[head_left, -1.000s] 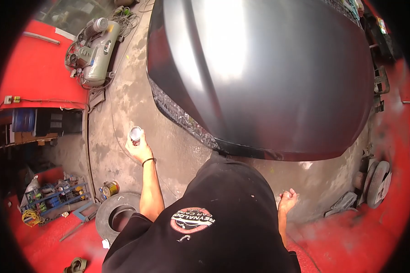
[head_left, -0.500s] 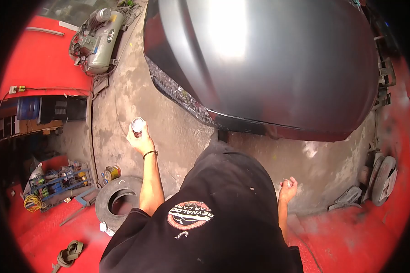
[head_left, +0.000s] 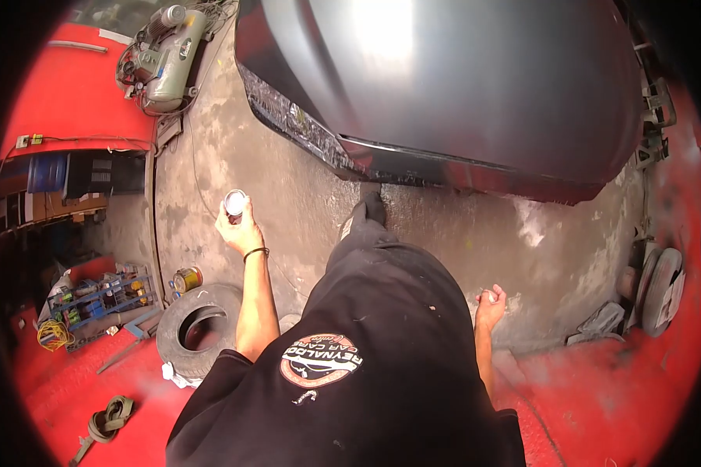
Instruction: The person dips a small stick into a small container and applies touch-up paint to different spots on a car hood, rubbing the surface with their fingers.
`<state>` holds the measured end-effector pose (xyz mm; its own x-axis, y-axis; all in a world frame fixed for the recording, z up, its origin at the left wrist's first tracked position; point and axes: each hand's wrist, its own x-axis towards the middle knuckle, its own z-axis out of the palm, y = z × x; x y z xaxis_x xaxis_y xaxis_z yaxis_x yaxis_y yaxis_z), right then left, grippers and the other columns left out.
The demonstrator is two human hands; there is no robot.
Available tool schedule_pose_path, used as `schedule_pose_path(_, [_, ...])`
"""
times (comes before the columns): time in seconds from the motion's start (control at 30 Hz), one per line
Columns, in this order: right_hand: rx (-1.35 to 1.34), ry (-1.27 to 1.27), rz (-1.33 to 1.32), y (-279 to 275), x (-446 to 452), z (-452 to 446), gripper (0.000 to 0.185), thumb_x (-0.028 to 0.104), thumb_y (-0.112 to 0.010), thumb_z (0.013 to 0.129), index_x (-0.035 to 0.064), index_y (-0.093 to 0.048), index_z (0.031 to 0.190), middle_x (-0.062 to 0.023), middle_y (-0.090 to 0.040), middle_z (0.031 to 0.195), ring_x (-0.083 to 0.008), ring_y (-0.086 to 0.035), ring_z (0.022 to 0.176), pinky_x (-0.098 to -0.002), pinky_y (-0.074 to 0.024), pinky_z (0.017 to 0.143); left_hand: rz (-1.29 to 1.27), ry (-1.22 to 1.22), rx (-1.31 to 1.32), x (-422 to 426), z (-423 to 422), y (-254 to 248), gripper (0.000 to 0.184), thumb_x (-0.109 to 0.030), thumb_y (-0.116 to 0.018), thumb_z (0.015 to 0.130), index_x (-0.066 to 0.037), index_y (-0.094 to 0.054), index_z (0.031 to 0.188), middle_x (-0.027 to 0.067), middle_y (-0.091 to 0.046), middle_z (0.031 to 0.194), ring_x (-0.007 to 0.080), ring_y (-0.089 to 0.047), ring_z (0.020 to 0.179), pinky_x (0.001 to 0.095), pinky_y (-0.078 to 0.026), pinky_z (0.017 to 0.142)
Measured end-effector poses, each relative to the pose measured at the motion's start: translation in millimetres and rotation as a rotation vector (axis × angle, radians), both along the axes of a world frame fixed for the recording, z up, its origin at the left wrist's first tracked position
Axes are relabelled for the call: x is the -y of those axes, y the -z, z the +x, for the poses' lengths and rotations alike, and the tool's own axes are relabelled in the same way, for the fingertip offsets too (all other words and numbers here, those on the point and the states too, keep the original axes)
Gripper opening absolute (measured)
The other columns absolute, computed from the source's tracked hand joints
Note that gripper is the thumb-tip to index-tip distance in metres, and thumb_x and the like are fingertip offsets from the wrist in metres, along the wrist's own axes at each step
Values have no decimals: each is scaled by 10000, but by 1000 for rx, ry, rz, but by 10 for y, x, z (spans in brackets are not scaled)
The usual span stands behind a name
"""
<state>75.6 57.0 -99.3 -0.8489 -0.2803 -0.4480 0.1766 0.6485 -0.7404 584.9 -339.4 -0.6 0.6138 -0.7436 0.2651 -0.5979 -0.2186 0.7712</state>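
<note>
One left hand (head_left: 243, 231): fingers clamped round small container.
Container (head_left: 234, 202): at left fingertips, far side from torso; round face toward camera, axis roughly along view.
Right hand (head_left: 489, 310): fingers partly curled, well apart from container; can't tell if holding anything.
Car hood (head_left: 459, 86): ahead-right of container, apart.
Tire (head_left: 177, 350): beside left forearm.

My shirt (head_left: 413, 381) was black with a red-and-white logo (head_left: 321, 361), the car hood (head_left: 475, 93) dark grey, the compressor (head_left: 171, 74) grey-green.
</note>
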Motion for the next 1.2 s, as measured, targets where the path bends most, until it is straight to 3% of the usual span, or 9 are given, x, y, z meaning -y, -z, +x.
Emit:
schedule_pose_path(0.4, [-28, 34, 16, 575, -1392, 376, 447, 37, -683, 952, -37, -616, 1388, -103, -707, 1050, -187, -737, 753, -324, -591, 746, 49, 153, 89, -888, 11, 114, 706, -297, -976, 857, -16, -701, 1443, 100, -645, 1304, 201, -683, 1121, 373, -567, 999])
schedule_pose_path(0.5, [-68, -2, 0, 203, -1050, 391, 428, 33, -689, 980, -28, -621, 1398, -98, -712, 1059, -172, -737, 785, -310, -593, 769, 40, 241, 87, -999, -154, 33, 684, -279, -979, 849, -34, -710, 1429, 99, -644, 1336, 220, -679, 1160, 384, -556, 1036])
schedule_pose_path(0.6, [-39, -67, -225, -327, -312, 311, 395, 40, -705, 1022, -21, -627, 1405, -80, -711, 1042, -147, -725, 826, -298, -600, 788, -33, 348, 83, -1027, -371, 38, 717, -269, -998, 817, -29, -709, 1427, 119, -650, 1299, 252, -665, 1158, 399, -553, 1027])
schedule_pose_path(0.67, [-42, -182, -331, -641, 240, 258, 395, 83, -726, 1064, -10, -626, 1435, -62, -697, 1075, -133, -719, 866, -279, -606, 815, -53, 417, 81, -1032, -600, -43, 707, -247, -1005, 795, -31, -715, 1402, 128, -661, 1292, 268, -669, 1180, 411, -558, 1040])
schedule_pose_path(0.8, [-76, -399, -460, -1290, 1289, 373, 418, 71, -758, 1051, -5, -628, 1441, -45, -719, 1067, -125, -720, 914, -266, -607, 856, -107, 557, 108, -999, -1063, -172, 716, -233, -1000, 790, -37, -709, 1415, 125, -659, 1298, 250, -675, 1169, 395, -564, 1025])
schedule_pose_path(0.87, [-82, -510, -487, -1587, 1693, 494, 422, 60, -764, 1044, 4, -631, 1440, -32, -725, 1045, -120, -719, 920, -269, -605, 868, -89, 593, 85, -990, -1271, -243, 711, -233, -995, 784, -38, -707, 1404, 146, -653, 1292, 283, -676, 1158, 415, -565, 1018])
schedule_pose_path(1.0, [-201, -731, -524, -1849, 2313, 695, 328, 29, -740, 1006, 25, -705, 1332, -31, -769, 998, -117, -733, 950, -311, -605, 927, -9, 605, 106, -961, -1525, -325, 749, -269, -997, 780, -80, -686, 1435, 164, -640, 1289, 352, -653, 1205, 466, -535, 1052])
schedule_pose_path(1.2, [-322, -876, -557, -1999, 2936, 998, 334, -6, -753, 993, 25, -709, 1323, -59, -766, 1009, -133, -732, 943, -325, -624, 910, -1, 675, 98, -788, -1603, -292, 756, -280, -998, 780, -81, -688, 1440, 144, -655, 1300, 342, -636, 1212, 472, -494, 1067])
